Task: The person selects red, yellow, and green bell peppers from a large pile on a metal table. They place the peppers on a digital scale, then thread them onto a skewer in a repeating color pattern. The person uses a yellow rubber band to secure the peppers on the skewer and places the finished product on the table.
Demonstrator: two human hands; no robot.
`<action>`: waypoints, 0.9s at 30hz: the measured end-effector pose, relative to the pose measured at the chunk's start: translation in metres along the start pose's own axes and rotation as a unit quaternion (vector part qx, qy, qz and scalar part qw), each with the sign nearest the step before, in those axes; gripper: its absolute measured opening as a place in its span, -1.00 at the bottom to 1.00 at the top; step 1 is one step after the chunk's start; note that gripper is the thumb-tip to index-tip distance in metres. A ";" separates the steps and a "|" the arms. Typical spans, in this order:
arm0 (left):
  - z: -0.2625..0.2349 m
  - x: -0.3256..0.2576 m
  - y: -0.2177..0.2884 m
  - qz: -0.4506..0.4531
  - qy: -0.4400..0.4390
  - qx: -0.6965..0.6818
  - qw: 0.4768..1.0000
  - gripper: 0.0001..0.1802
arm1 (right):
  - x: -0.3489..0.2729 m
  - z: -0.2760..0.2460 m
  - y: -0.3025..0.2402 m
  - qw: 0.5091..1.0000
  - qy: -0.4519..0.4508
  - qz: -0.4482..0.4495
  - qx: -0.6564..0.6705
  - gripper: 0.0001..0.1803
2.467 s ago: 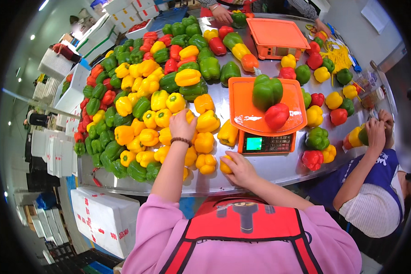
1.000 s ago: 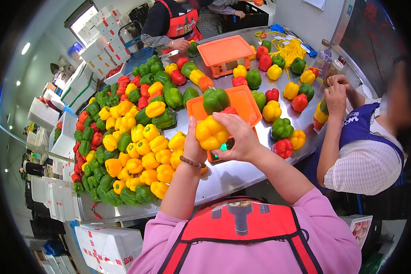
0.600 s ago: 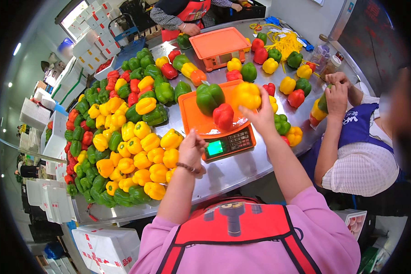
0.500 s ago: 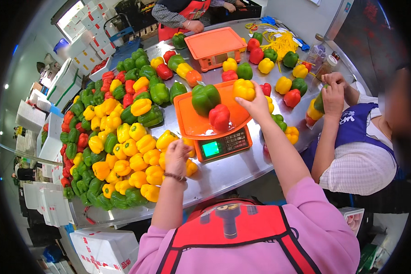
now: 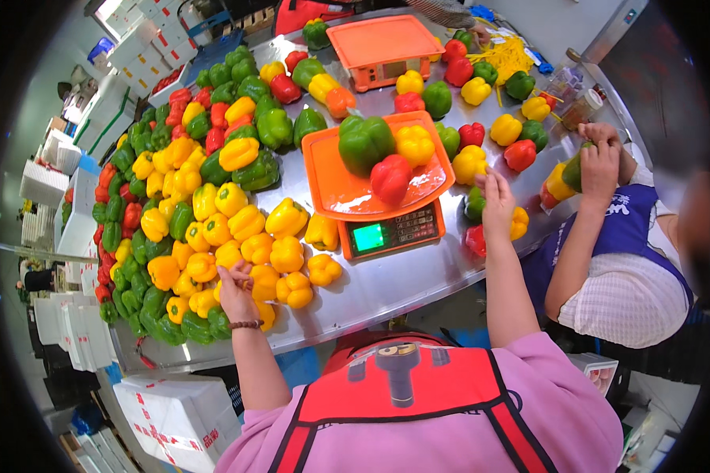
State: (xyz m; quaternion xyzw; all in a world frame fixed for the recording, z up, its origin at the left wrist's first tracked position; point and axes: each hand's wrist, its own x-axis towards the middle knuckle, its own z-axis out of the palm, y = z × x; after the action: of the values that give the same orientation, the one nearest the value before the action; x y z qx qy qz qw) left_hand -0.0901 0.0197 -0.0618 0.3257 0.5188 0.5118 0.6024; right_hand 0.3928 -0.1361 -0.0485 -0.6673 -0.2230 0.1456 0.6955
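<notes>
An orange weighing scale (image 5: 323, 183) with a lit green display stands before me. On its pan rest a green bell pepper (image 5: 367, 147), a red bell pepper (image 5: 391, 180) and a yellow bell pepper (image 5: 415, 145). To the right of the scale, my right hand (image 5: 497, 206) is open with fingers stretched, beside another yellow pepper (image 5: 469, 165) on the table. My left hand (image 5: 238, 296), a beaded bracelet at its wrist, hovers at the near edge of the yellow pepper pile (image 5: 246, 224). Its fingers are loosely bent and apart, and no pepper shows in them.
Green and red peppers (image 5: 138, 209) are heaped at the left of the metal table (image 5: 386, 285). A second orange scale (image 5: 383, 47) and yellow ties (image 5: 506, 59) lie farther back. At right, a co-worker's hands (image 5: 599, 162) hold a stack of peppers. A white box (image 5: 177, 418) stands below left.
The yellow pepper from my right hand now lies on the scale pan. That hand has moved right and down, off the pan. My left hand has shifted left over the yellow peppers.
</notes>
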 end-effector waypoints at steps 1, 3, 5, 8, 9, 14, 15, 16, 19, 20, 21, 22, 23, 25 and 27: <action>-0.009 0.005 -0.006 0.050 0.015 0.054 0.997 -0.62 | -0.012 -0.006 0.003 1.000 -0.003 0.013 -0.009 -0.64; -0.029 0.017 -0.020 0.153 0.047 0.160 0.974 -0.76 | -0.031 -0.012 0.003 0.999 -0.013 0.032 -0.022 -0.65; -0.002 0.006 -0.020 0.288 0.041 0.292 0.911 -0.60 | -0.044 -0.016 0.010 0.999 -0.030 0.029 -0.033 -0.68; 0.047 -0.035 -0.015 0.358 -0.028 0.514 0.779 -0.22 | -0.058 -0.008 0.017 0.996 -0.067 0.059 -0.013 -0.70; 0.056 -0.041 -0.025 0.327 -0.075 0.509 0.793 -0.09 | -0.062 -0.003 0.019 0.994 -0.087 0.057 -0.017 -0.70; 0.105 -0.088 -0.044 0.276 -0.205 0.679 0.649 -0.02 | -0.093 0.022 0.037 0.981 -0.180 0.071 -0.005 -0.70; 0.106 -0.083 -0.052 0.285 -0.196 0.682 0.645 -0.09 | -0.100 0.025 0.044 0.977 -0.204 0.068 -0.005 -0.70; 0.101 -0.073 -0.067 0.292 -0.181 0.686 0.641 -0.16 | -0.110 0.031 0.043 0.970 -0.229 0.080 -0.015 -0.70; 0.100 -0.061 -0.071 0.298 -0.161 0.692 0.637 -0.34 | -0.135 0.042 0.039 0.946 -0.297 0.122 -0.045 -0.71; 0.095 -0.055 -0.074 0.301 -0.150 0.693 0.638 -0.32 | -0.142 0.047 0.038 0.935 -0.322 0.139 -0.052 -0.71; 0.092 -0.050 -0.074 0.303 -0.139 0.694 0.638 -0.31 | -0.148 0.050 0.037 0.923 -0.347 0.156 -0.058 -0.72; 0.092 -0.049 -0.070 0.313 -0.126 0.693 0.637 -0.34 | -0.153 0.055 0.034 0.909 -0.378 0.161 -0.067 -0.69; 0.093 -0.047 -0.069 0.316 -0.125 0.695 0.633 -0.37 | -0.159 0.060 0.034 0.903 -0.393 0.159 -0.066 -0.69; 0.099 -0.042 -0.068 0.323 -0.119 0.700 0.626 -0.43 | -0.169 0.073 0.033 0.889 -0.426 0.153 -0.065 -0.67; 0.107 -0.035 -0.072 0.307 -0.110 0.716 0.617 -0.38 | -0.177 0.090 0.028 0.876 -0.463 0.113 -0.074 -0.52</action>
State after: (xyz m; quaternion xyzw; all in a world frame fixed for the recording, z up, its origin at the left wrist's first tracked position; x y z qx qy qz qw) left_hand 0.0350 -0.0179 -0.0915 0.8482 0.5199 0.0936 0.0386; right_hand 0.1978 -0.1451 -0.0957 -0.5934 -0.4531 0.4987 0.4403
